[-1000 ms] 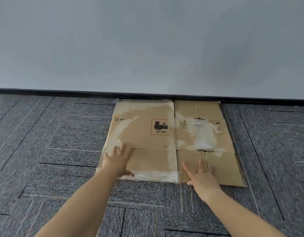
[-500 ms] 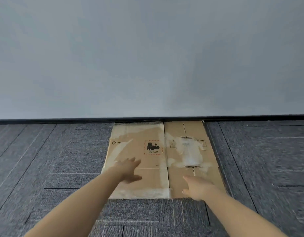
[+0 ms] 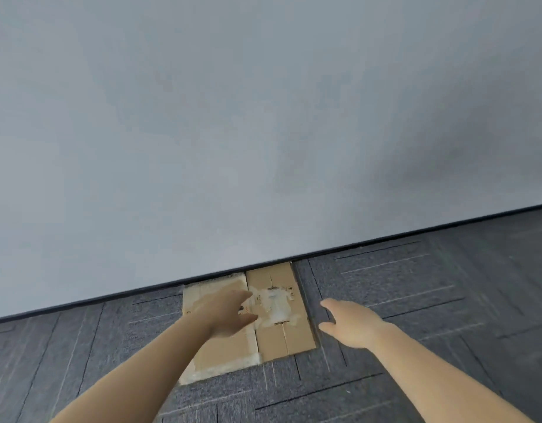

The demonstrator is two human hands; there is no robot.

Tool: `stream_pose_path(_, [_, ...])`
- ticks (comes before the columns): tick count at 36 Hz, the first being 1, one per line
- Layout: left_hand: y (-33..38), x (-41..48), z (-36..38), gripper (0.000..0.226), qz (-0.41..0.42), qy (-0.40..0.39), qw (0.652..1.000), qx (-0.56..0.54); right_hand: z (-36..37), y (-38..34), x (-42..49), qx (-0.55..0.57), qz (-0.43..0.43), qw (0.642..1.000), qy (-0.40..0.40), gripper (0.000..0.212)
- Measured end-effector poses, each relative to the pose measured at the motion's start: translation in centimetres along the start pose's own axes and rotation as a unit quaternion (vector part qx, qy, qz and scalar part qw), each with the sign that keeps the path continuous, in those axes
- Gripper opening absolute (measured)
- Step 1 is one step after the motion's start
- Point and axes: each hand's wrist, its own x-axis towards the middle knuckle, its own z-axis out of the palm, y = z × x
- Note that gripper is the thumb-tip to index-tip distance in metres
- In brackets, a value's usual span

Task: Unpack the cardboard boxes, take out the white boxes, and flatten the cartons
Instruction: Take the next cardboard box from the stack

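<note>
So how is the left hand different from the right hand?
The left hand is over the flat carton and hides part of it; the right hand is beside the carton, over the grey carpet. The left hand's fingers point right; the right hand's point left, toward the carton. Both are open and hold nothing.

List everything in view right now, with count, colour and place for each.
carton: one, brown with whitish tape remains, lying flat on the carpet, far edge at the foot of the wall
carpet: grey tiles, covering the floor
wall: one, pale grey, filling the upper view
skirting strip: one, black, along the foot of the wall
left hand: one, fingers spread, over the carton's left half; contact unclear
right hand: one, fingers spread, over the carpet just right of the carton
</note>
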Motion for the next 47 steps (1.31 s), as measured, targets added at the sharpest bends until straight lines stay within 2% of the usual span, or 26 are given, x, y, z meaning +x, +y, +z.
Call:
stream_pose_path(5, [10.8,-9.1,-10.2,0.059,0.049,0.027,0.998,-0.012,-9.5,1.1,-15.1,0.052,0.039,0.997,0.05,0.058])
stream_pose_path(9, [19.0,-14.2,-14.7,0.044,0.133,0.066,0.987,-0.052,-13.5,1.8,-26.7,0.068,0.073,0.987,0.126,0.056])
stream_pose_path(12, [25.4,-17.8,-15.7,0.038,0.231,0.078,0.969,-0.027,-13.6,2.3,-35.1,0.1,0.111,0.967,0.209,0.054])
stream_pose_path(16, [33.6,-22.1,-14.1,0.036,0.358,0.055,0.932,0.03,-9.8,3.0,-46.0,0.15,0.193,0.922,0.3,0.053])
stream_pose_path(21, [42.7,-28.9,-8.4,0.036,0.499,0.0,0.863,0.077,-2.4,3.8,-59.1,0.17,0.334,0.859,0.349,0.053])
stream_pose_path(26, [50.5,-37.9,-1.6,0.041,0.606,-0.054,0.784,0.122,5.2,3.3,-70.6,0.218,0.47,0.769,0.374,0.044])
stream_pose_path(30, [55.0,-45.8,3.2,0.05,0.675,-0.07,0.716,0.161,10.4,2.9,-78.3,0.229,0.553,0.699,0.392,0.049])
stream_pose_path(33, [58.2,-50.3,6.1,0.057,0.714,-0.062,0.676,0.17,14.1,3.7,-82.5,0.249,0.588,0.66,0.395,0.051])
stream_pose_path(35, [60.7,-52.3,7.9,0.062,0.723,-0.052,0.671,0.156,16.2,4.6,-84.8,0.251,0.602,0.645,0.398,0.053])
stream_pose_path(38, [64.7,-54.7,10.2,0.066,0.723,-0.021,0.677,0.136,18.6,6.8,-87.9,0.249,0.605,0.641,0.401,0.058])
stream_pose_path(42, [69.8,-56.7,12.7,0.073,0.693,0.036,0.706,0.14,20.0,11.3,-92.0,0.225,0.601,0.655,0.4,0.07])
stream_pose_path(47, [75.3,-57.7,14.8,0.084,0.635,0.108,0.736,0.207,18.6,18.2,-95.9,0.164,0.602,0.687,0.374,0.084])
